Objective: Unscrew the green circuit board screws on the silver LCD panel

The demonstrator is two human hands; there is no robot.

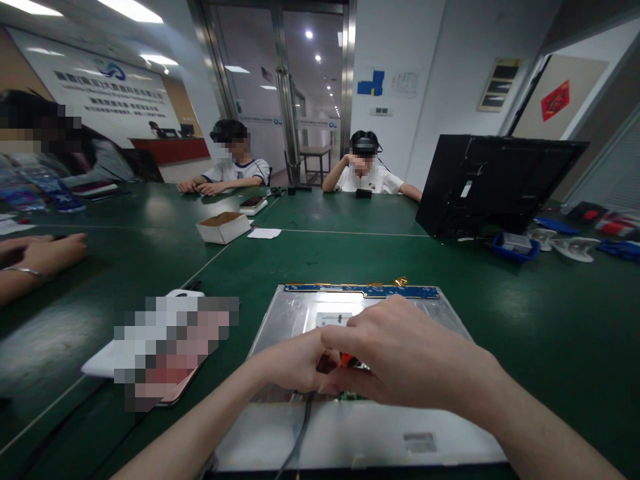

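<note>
- At 6 o'clock, head view: panel (273,323) lies flat on the green table (360,250), blue circuit strip (407,292) along its 12 o'clock edge.
- Right hand (400,350), entering from 5 o'clock: fingers curled about an orange item (349,360), mostly hidden, over the panel.
- Left hand (300,363), entering from 7 o'clock: fingers bent, close against the right hand; cannot tell what it grasps.
- Dark cable (303,433) runs from below the left hand toward 6 o'clock.
- Monitor (480,190) at 2 o'clock; blue tray (517,249) near it, at 3.
- Carton (220,233) at 9 o'clock, open top.
</note>
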